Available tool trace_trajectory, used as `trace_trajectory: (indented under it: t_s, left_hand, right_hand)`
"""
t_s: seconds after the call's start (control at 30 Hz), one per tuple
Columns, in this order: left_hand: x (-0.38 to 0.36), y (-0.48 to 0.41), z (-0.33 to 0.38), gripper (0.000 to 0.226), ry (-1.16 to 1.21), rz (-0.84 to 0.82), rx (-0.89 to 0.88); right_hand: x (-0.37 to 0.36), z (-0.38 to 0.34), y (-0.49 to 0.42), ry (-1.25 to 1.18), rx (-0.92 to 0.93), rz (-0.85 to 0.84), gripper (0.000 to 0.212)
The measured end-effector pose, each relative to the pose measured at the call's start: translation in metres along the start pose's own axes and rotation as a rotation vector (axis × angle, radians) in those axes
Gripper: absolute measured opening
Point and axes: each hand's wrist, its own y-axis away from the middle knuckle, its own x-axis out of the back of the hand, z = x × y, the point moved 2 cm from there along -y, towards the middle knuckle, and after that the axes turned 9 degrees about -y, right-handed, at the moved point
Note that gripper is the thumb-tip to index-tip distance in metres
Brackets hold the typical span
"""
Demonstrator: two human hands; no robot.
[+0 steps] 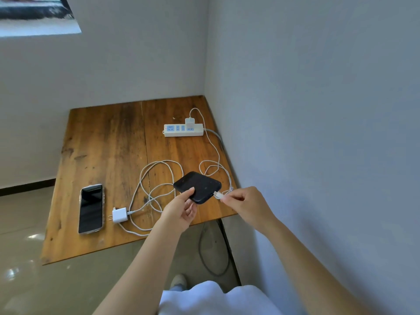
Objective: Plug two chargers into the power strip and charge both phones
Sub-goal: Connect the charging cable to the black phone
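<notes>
My left hand (183, 206) grips a dark phone (200, 185) by its near edge, just above the table's front right corner. My right hand (244, 201) pinches the white cable plug (218, 195) right at the phone's right end. That cable runs back to a white charger (189, 121) seated in the white power strip (183, 130) at the back right. A second white charger (119, 214) lies unplugged near the front edge, its cable (156, 178) coiled loosely on the wood. A second phone (91, 209) rests face up, screen dark, at the front left.
The wooden table (102, 144) is pushed into a corner, with walls behind and on the right. The power strip's grey cord (204, 253) hangs off the right edge and loops on the tiled floor below. A shoe (178, 281) shows under the front edge.
</notes>
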Motion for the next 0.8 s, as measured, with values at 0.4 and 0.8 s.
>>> trace_trajectory:
  t_s: [0.4, 0.8]
  left_hand:
    - [-0.001, 0.006, 0.013, 0.043, -0.006, -0.039, -0.047]
    - [-0.004, 0.008, 0.014, 0.039, -0.064, -0.019, -0.089]
  right_hand:
    - [-0.015, -0.015, -0.004, 0.065, 0.007, 0.044, 0.029]
    - [-0.017, -0.007, -0.008, 0.144, -0.009, 0.085, 0.032]
